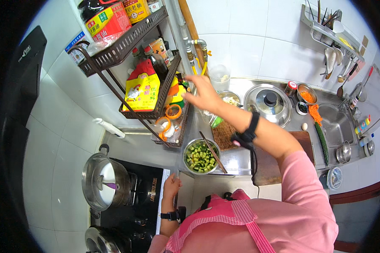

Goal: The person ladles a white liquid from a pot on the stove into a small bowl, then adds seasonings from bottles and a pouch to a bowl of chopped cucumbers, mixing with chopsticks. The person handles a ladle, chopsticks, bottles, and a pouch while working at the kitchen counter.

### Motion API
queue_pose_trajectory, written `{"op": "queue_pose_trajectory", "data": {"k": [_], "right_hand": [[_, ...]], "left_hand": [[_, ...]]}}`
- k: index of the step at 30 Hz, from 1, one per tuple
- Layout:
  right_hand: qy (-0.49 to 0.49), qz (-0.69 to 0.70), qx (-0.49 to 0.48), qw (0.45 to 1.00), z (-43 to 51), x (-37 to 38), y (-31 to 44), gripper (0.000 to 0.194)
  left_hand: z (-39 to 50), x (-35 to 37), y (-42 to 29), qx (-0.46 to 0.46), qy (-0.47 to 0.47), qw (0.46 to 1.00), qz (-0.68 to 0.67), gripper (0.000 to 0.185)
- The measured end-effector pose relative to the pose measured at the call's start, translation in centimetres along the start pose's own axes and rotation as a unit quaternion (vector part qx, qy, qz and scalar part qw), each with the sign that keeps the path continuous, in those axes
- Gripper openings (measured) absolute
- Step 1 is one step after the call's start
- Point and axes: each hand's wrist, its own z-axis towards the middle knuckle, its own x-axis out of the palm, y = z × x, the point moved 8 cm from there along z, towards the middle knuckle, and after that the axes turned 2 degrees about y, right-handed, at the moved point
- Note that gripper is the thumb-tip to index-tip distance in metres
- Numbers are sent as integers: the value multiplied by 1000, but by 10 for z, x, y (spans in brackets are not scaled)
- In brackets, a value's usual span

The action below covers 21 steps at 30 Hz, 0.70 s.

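My right hand (pixel 202 95) is raised beside the lower tiers of a dark rack (pixel 174 74), fingers apart and nothing in them. Close to its fingertips are seasoning packets (pixel 177 95) on the bottom tier. Jars with orange lids (pixel 173 111) stand on that tier too. My left hand (pixel 172 186) hangs low by the edge of the black gas stove (pixel 145 186), its fingers curled with nothing visible in them. Between my hands, a steel bowl of diced cucumber (pixel 200 157) stands on the counter, with chopsticks (pixel 213 153) resting across its rim.
A deep steel pot (pixel 106 182) of white liquid with a ladle sits on the stove. To the right are a woven mat (pixel 223 136), lidded pan (pixel 268 106), wooden cutting board (pixel 269 164), egg (pixel 304 126), whole cucumber (pixel 322 144) and sink (pixel 337 121). Gas pipes (pixel 196 47) run behind.
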Motion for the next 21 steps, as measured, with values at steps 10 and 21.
{"op": "queue_pose_trajectory", "data": {"k": [10, 21], "right_hand": [[105, -5, 85, 991, 128, 77, -37, 87], [59, 96, 104, 988, 148, 114, -65, 102]], "left_hand": [[-44, -35, 17, 34, -54, 998, 17, 46], [-71, -52, 20, 23, -106, 994, 18, 44]]}}
